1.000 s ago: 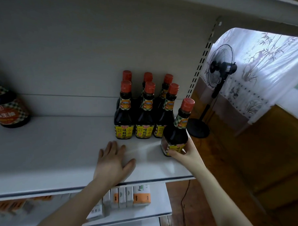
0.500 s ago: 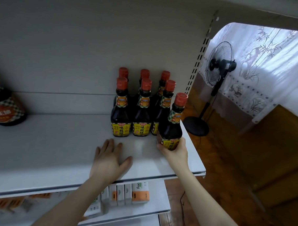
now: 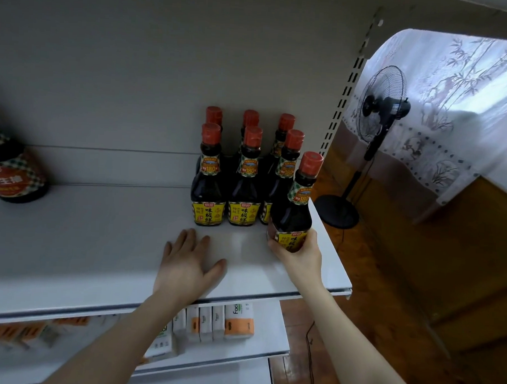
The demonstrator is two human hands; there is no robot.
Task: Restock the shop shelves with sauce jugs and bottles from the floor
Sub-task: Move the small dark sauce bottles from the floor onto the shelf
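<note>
While my left hand [image 3: 189,264] lies flat and open, palm down, on the white shelf [image 3: 99,243], my right hand [image 3: 297,253] wraps around the base of a dark sauce bottle [image 3: 293,211] with a red cap and yellow label. I hold the bottle tilted slightly, near the shelf's right end, just in front of the block of six matching bottles [image 3: 244,177] ranged in two rows against the back panel. A larger jug [image 3: 12,169] stands well apart at the far left. Boxed goods [image 3: 217,323] line the shelf below. A standing fan [image 3: 378,110] rises beyond the upright.
</note>
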